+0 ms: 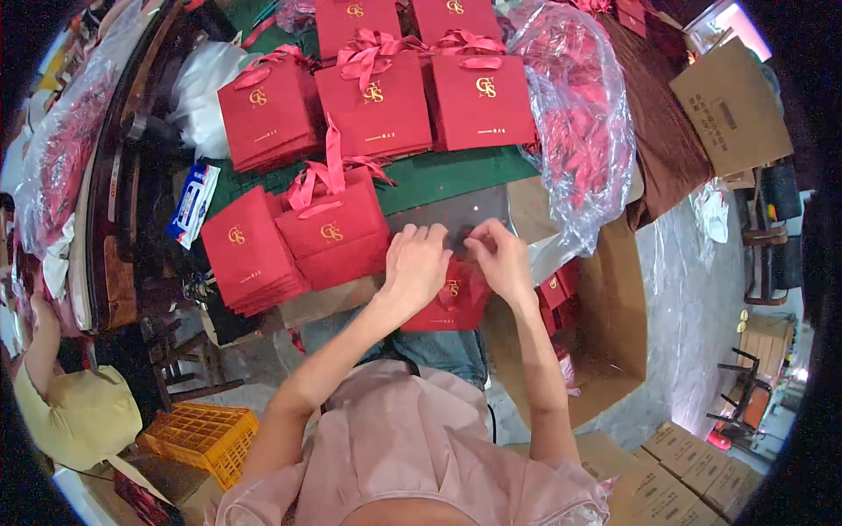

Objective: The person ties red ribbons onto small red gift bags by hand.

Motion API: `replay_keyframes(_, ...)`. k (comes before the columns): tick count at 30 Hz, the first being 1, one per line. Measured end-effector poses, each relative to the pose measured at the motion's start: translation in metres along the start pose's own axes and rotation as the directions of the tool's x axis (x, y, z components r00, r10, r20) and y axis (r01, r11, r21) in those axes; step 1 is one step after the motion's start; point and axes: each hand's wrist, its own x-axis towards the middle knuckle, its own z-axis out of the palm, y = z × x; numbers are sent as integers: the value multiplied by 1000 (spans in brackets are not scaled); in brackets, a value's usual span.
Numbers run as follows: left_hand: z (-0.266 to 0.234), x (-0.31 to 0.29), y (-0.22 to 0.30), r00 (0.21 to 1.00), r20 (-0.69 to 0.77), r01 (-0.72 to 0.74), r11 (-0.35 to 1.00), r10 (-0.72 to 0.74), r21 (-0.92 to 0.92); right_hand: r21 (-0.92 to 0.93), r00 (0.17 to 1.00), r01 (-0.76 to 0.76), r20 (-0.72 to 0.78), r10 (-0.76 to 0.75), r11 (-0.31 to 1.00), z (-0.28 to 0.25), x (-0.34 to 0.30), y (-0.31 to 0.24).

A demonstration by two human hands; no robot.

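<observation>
A stack of flat red gift bags (250,254) lies at the left of the table (438,175), with a standing ribboned bag (333,232) beside it. The left hand (414,263) and right hand (498,256) meet at the table's near edge, each grip closed on the top of a small red bag (452,302). A clear plastic sack (579,123) sits to the right.

A packing workshop; stacked red gift bags (377,105) crowd the worktop (438,175); cartons (684,473) and a plastic sack of bags (583,114) lie around.
</observation>
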Motion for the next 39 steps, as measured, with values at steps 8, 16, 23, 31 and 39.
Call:
replay_keyframes(8,21,2,-3,997,-31,60,972,-69,-225,136,997,-73,23,70,988,2,-10,-2)
replay_keyframes(16,23,-4,-3,976,-2,180,807,-219,-563,351,998,-44,66,23,935,8,-9,12)
replay_keyframes(23,20,-6,0,986,-76,78,809,-150,-583,404,989,-62,151,1,913,6,-6,12)
replay_keyframes(31,9,-33,11,979,-197,-90,980,54,-176,357,986,128,-146,-80,925,-4,-23,21)
replay_keyframes(39,3,-71,-6,959,136,274,686,-250,-674,489,976,109,-220,2,866,-9,-13,26)
